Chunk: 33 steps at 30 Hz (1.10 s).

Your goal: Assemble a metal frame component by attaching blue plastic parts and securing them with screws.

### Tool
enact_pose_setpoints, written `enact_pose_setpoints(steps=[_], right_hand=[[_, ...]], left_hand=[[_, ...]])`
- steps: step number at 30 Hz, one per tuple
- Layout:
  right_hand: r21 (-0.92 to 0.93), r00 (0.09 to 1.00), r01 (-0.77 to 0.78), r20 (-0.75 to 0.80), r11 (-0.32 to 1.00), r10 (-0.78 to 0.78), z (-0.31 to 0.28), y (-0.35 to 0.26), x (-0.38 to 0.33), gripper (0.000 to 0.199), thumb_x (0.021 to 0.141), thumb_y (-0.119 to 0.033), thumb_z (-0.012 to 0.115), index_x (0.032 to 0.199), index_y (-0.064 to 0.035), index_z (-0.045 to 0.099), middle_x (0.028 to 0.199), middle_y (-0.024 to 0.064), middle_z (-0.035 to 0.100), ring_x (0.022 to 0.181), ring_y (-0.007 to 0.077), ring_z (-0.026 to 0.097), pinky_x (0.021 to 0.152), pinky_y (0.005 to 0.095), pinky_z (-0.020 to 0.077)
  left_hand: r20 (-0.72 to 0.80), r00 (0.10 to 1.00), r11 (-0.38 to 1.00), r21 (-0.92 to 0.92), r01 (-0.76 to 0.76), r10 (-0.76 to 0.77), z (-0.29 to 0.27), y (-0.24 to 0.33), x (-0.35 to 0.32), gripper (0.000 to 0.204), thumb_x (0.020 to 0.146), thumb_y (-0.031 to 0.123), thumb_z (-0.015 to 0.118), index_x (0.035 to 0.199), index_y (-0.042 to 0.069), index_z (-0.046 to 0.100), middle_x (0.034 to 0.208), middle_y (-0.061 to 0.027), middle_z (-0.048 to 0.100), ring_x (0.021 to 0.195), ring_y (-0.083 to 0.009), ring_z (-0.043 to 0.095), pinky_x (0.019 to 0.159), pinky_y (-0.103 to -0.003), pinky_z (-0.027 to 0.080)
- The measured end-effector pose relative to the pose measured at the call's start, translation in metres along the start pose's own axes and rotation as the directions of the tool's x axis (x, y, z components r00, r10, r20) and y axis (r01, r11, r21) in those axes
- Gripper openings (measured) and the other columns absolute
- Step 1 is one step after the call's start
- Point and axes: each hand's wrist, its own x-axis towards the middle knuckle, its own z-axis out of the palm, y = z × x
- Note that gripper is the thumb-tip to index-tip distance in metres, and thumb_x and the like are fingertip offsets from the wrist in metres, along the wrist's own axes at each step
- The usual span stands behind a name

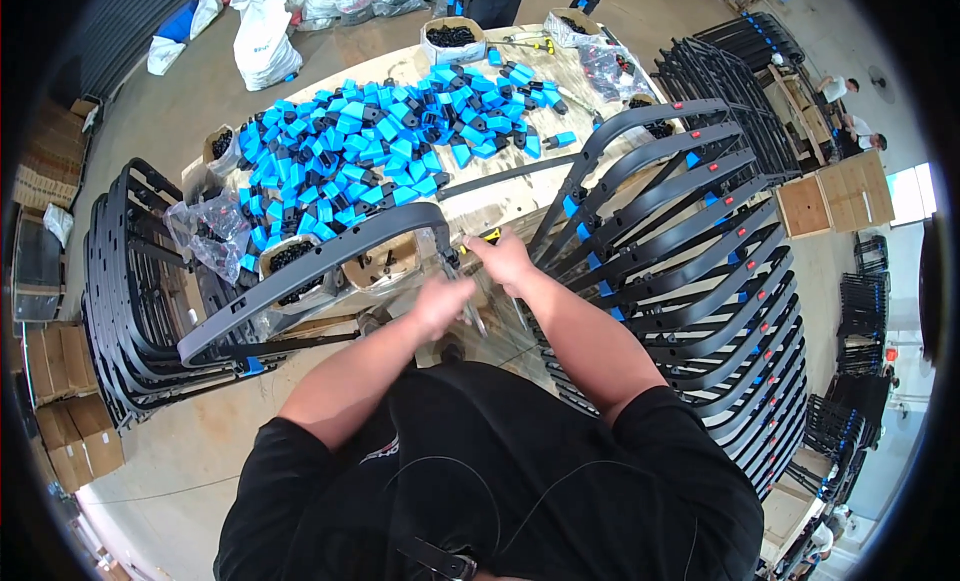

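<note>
My right hand (503, 261) is closed around a tool with a yellow-and-black handle (482, 240), just past the table's near edge. Its kind is partly hidden by my fingers. Close by on the left, my left hand (441, 306) is smeared by motion beside the end of a black curved frame (330, 256); its fingers cannot be made out. That frame leans across the table's near-left edge, with a blue piece (254, 364) at its lower end. Beyond my hands, a large heap of blue-and-black plastic caps (380, 131) covers much of the wooden table (480, 209).
Stacked black frames (690, 281) crowd my right side, and another stack (135, 281) stands at the left. Boxes of small black parts (292, 271) and an open carton (385, 261) line the near edge. A person (498, 3) stands across the table. White sacks (265, 46) lie behind.
</note>
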Motion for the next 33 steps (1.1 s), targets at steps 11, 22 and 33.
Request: enact_pose_setpoints(steps=[11,22,33], right_hand=[[-0.025,1.000,0.013,0.020,1.000,-0.013,-0.001,-0.018,-0.005,0.052,0.085,-0.030,0.080,0.111,0.0088,0.058,0.095,0.0149,0.067,0.084,0.0188,0.062,0.074,0.0356,0.0506],[-0.117,0.999,0.017,0.031,0.993,-0.013,-0.002,-0.022,-0.013,0.059,0.085,-0.035,0.079,0.116,0.0091,0.055,0.104,0.0173,0.067,0.091,0.0210,0.063,0.081,0.0355,0.0513],[0.106,0.985,-0.016,0.173,0.994,-0.002,-0.004,0.101,-0.015,0.035,0.090,-0.028,0.076,0.105,0.0014,0.065,0.088,0.0083,0.069,0.075,0.0159,0.062,0.071,0.0317,0.0511]], left_hand=[[0.023,0.998,0.997,-0.030,0.065,-0.065,0.011,0.029,-0.021,0.020,0.082,0.019,0.065,0.090,0.001,0.059,0.075,-0.0126,0.063,0.061,-0.0222,0.064,0.047,-0.036,0.045],[-0.001,0.982,0.967,0.170,0.187,-0.189,0.005,0.036,-0.015,0.027,0.081,0.022,0.065,0.075,-0.005,0.064,0.064,-0.0177,0.063,0.051,-0.0272,0.064,0.050,-0.043,0.050],[-0.203,0.962,0.604,0.795,0.051,0.185,0.031,0.002,-0.008,0.067,0.084,0.038,0.068,0.120,-0.014,0.046,0.105,-0.0304,0.069,0.098,-0.0402,0.070,0.086,-0.045,0.056]])
